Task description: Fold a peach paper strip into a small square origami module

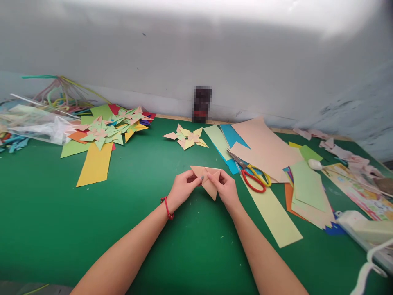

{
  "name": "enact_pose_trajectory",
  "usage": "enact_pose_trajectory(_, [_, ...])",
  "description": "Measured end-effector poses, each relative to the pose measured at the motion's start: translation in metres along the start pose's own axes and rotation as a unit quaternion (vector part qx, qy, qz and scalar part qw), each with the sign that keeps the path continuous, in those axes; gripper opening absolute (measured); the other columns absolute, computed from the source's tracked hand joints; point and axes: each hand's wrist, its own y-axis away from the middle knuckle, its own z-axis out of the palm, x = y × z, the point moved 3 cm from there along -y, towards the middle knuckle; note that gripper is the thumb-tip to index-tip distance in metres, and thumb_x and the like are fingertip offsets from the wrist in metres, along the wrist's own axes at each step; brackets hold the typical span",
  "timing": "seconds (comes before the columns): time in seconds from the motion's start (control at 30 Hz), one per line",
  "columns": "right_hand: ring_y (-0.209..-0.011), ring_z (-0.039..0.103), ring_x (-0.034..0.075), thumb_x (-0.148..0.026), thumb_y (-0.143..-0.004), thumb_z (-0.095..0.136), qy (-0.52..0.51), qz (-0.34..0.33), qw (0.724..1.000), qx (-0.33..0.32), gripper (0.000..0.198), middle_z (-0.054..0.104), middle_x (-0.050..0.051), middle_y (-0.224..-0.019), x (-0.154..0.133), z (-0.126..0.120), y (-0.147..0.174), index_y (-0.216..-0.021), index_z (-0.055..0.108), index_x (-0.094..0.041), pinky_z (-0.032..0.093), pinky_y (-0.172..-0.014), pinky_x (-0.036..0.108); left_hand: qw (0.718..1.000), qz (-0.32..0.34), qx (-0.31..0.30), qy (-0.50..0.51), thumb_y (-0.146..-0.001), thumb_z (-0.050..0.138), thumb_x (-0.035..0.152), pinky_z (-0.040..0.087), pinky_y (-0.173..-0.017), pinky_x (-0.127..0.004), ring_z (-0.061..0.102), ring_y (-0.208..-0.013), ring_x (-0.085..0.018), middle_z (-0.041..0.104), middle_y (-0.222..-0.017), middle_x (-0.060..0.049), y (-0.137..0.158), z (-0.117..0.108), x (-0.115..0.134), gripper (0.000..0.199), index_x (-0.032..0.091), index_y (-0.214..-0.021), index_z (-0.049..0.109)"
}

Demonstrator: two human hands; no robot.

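Between my two hands is a folded piece of peach paper point(210, 189), roughly triangular with a point hanging down. My left hand point(183, 189), with a red bracelet at the wrist, pinches its left side. On the other side my right hand point(226, 189) grips the right part, thumb on the front. Both thumbs press near the middle fold, and the fingers behind the paper are partly hidden. Beyond the hands lies a star-shaped paper piece point(188, 137) in peach and yellow. Scissors point(254, 176) with red and yellow handles rest on paper just right of my right hand.
Folded paper stars point(106, 130) and coloured sheets are heaped at the left, beside a clear plastic bag point(50, 129). A large peach sheet point(270, 153), a pale yellow strip point(273, 217) and stacked papers point(310, 186) cover the right. A white cable point(367, 266) runs at the lower right.
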Motion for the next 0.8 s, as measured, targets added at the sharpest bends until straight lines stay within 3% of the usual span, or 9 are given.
enact_pose_trajectory(0.17, [-0.061,0.05,0.014,-0.04,-0.071,0.063,0.009,-0.002,1.0,0.004,0.024,0.057,-0.001,-0.067,-0.0027,0.0005,0.0012,-0.076,0.059,-0.017,0.039,-0.054,0.023,1.0,0.018,0.019,0.003,-0.078,0.056,0.033,0.048,-0.07,-0.026,0.06,-0.078,-0.017,0.066,-0.088,-0.006,0.001,-0.001,-0.0001,0.026,0.013,-0.093,0.063])
enact_pose_trajectory(0.47, [-0.062,0.051,0.014,-0.041,-0.073,0.06,0.004,-0.022,0.999,0.045,0.026,0.058,0.0,-0.069,-0.0018,0.0026,0.0028,-0.079,0.063,-0.016,0.04,-0.055,0.024,0.998,0.003,0.06,0.014,-0.075,0.057,0.035,0.05,-0.065,-0.026,0.059,-0.068,-0.015,0.063,-0.071,-0.002,0.0016,-0.0009,-0.0017,0.022,0.014,-0.07,0.062])
enact_pose_trajectory(0.8, [-0.064,0.052,0.014,-0.038,-0.074,0.062,-0.036,0.001,0.998,0.056,0.024,0.059,0.001,-0.073,0.0027,0.0058,0.0032,-0.083,0.064,-0.016,0.04,-0.056,0.024,0.997,-0.015,0.069,0.032,-0.073,0.06,0.035,0.051,-0.064,-0.025,0.058,-0.065,-0.014,0.06,-0.064,0.0,0.0014,-0.0006,-0.002,0.024,0.014,-0.062,0.059])
